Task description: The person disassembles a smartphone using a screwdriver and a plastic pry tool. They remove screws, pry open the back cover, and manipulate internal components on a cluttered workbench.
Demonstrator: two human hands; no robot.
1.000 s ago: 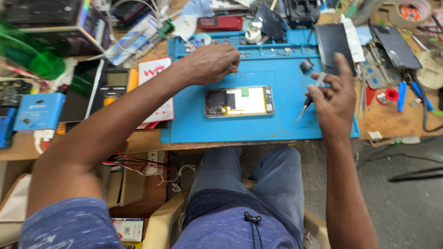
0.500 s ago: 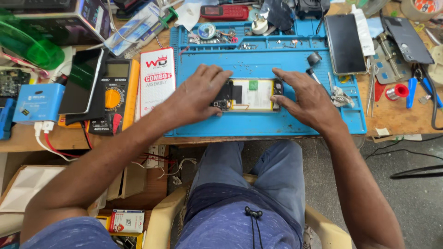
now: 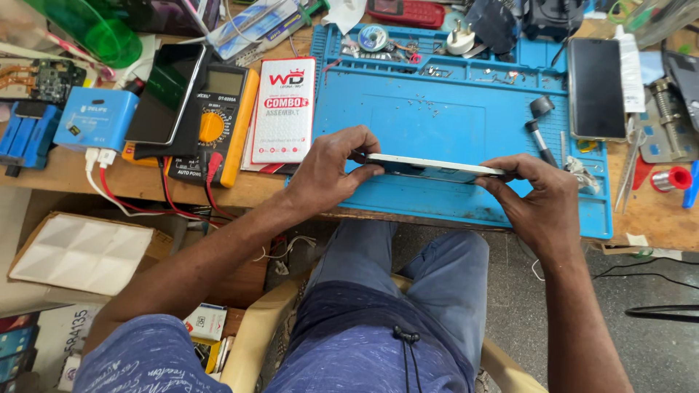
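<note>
Both my hands hold an opened phone [image 3: 437, 168] edge-on above the front of the blue work mat [image 3: 429, 116]. My left hand [image 3: 331, 169] grips its left end with thumb and fingers. My right hand [image 3: 535, 198] grips its right end. The phone is lifted off the mat and tilted so that only its thin silver edge shows. A small black-tipped tool [image 3: 539, 124] lies on the mat just behind my right hand.
A yellow multimeter [image 3: 215, 124], a dark phone [image 3: 164, 94] and a white-and-red box [image 3: 284, 109] lie left of the mat. Another dark phone [image 3: 595, 87] lies at the mat's right edge. Tweezers, solder wire and small parts crowd the back and right. My knees are below the table edge.
The phone lay flat on the mat with both hands pressing on its ends; now it is lifted and turned on edge between my hands. Earlier my right hand held a tool.
</note>
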